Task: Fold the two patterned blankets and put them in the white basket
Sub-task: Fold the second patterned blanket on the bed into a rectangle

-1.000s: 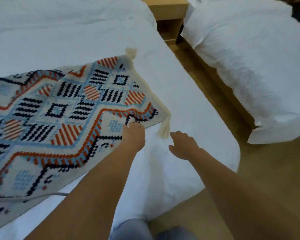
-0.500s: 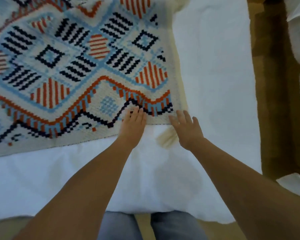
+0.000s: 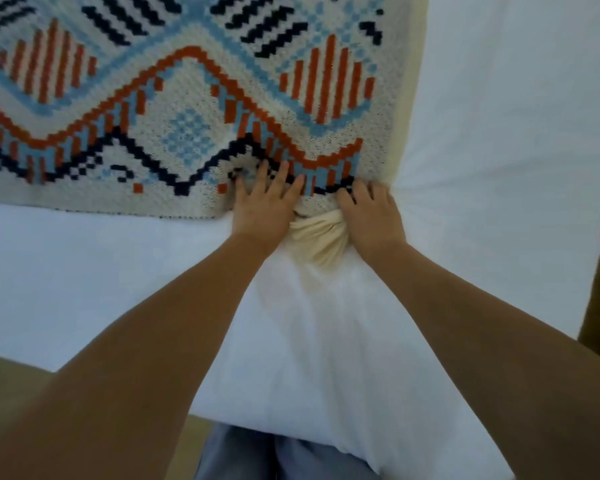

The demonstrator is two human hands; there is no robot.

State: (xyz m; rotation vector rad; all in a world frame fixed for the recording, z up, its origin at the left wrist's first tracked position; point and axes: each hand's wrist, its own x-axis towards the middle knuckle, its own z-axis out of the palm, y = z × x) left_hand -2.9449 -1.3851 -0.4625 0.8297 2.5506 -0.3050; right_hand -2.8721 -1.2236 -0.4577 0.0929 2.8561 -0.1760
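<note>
Head view: cream knitted blanket with orange, blue and navy zigzag pattern [image 3: 187, 109] spread flat on white bed sheet [image 3: 499, 168], stretching ahead and leftward from both hands. Left hand [image 3: 264, 206] flat, fingers splayed on near hem. Right hand [image 3: 368, 213] curled, pinching near right corner, nearer to cream tassel [image 3: 317, 237] bunched between hands. Long axis running left. Second blanket, white basket not in view. Likely next: lift corner, carry leftward.

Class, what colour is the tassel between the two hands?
Cream, plain and unpatterned; the tassel shows best in the head view, the only view.
</note>
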